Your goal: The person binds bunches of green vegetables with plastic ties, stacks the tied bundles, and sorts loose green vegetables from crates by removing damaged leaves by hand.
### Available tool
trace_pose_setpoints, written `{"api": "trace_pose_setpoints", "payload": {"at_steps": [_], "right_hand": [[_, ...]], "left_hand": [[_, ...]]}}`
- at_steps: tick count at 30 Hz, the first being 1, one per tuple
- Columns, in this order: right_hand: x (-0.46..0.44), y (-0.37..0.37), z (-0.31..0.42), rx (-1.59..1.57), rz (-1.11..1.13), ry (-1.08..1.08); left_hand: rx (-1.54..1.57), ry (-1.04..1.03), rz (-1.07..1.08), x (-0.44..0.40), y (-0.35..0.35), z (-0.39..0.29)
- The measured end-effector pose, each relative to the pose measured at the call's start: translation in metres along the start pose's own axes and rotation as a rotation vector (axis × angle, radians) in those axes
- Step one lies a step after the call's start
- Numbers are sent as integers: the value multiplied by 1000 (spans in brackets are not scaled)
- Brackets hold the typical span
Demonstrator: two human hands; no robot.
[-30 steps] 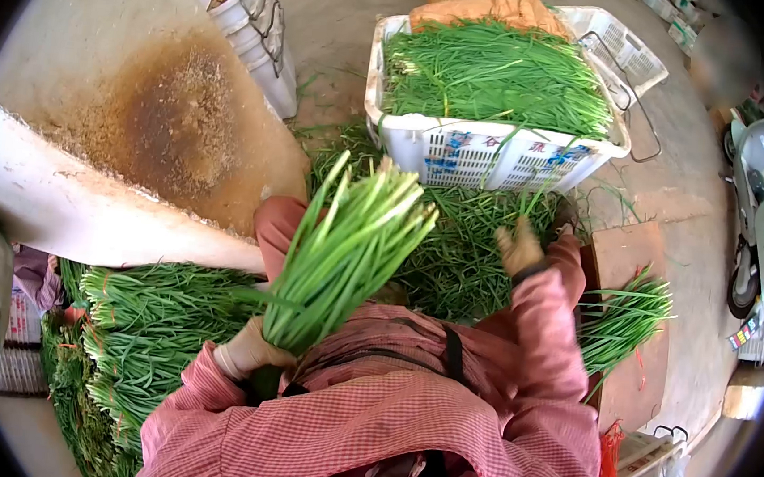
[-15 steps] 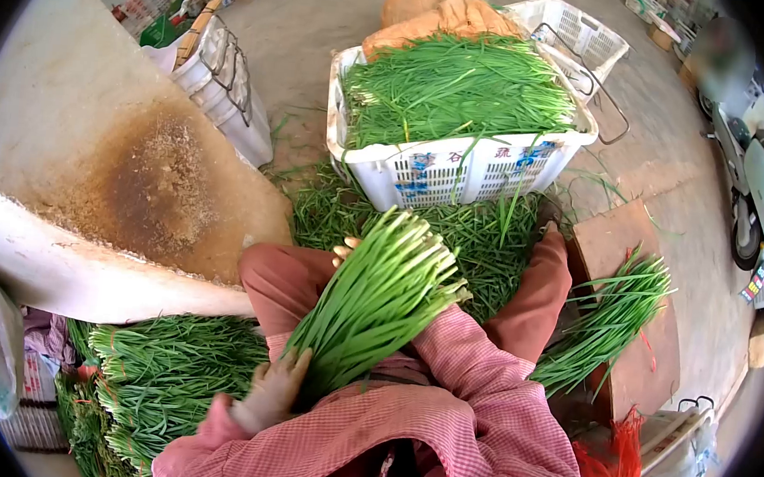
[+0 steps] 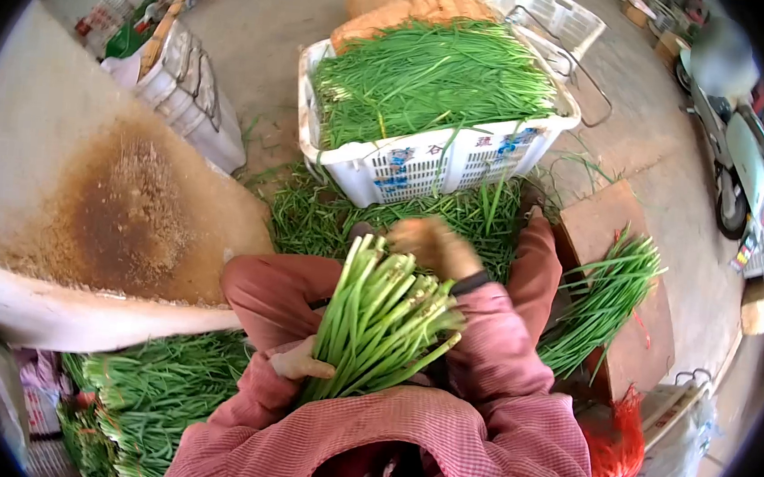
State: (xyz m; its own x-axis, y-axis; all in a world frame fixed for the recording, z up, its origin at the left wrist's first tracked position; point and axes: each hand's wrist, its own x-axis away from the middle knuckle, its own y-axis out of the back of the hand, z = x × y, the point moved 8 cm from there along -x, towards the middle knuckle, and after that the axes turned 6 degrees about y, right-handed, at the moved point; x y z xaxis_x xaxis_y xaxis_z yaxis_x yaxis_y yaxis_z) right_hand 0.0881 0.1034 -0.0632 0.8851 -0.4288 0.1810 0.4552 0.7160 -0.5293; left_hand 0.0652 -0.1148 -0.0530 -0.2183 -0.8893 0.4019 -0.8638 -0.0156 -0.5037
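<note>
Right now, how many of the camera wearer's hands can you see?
2: the left hand grips the green bunch, partly hidden behind it; the right hand, blurred, is by its far end, contact unclear.

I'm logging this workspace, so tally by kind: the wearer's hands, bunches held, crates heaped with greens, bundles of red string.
Left hand and right hand: 2
Held bunch: 1
Heaped crate: 1
Red string bundle: 1
Total: 5
</note>
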Motion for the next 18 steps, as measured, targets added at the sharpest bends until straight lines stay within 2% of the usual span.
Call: {"api": "trace_pose_setpoints", "payload": {"at_steps": [2,3,4,5,6,7,8,10,13,14,16,18], "right_hand": [[15,55,47,362,-297,306],[23,46,66,427,-339,387],[37,32,89,489,-385,472],[48,-6,110,615,-286,677],[53,-33,105,369,-231,625],[64,-68,114,1014,-121,891],[67,-93,103,1094,-31,833],[57,-107,51,1340,50,561],[56,-103,43,1480,20,560],[56,-103,43,1505,56,576],[56,-103,54,1793,26,712],[54,-96,73,1946,-7,919]], "left_hand": [[119,18,-284,18,14,0],[128,-68,-410,23,16,-3],[141,-72,-431,22,13,0],[132,-99,-548,25,17,0],[120,-123,-660,28,22,1],[153,-149,-703,28,24,2],[154,-147,-705,28,22,1],[86,-143,-818,36,21,-4],[91,-158,-852,41,28,5],[93,-156,-858,43,28,4],[135,-141,-714,34,21,1],[134,-130,-650,28,21,2]]}}
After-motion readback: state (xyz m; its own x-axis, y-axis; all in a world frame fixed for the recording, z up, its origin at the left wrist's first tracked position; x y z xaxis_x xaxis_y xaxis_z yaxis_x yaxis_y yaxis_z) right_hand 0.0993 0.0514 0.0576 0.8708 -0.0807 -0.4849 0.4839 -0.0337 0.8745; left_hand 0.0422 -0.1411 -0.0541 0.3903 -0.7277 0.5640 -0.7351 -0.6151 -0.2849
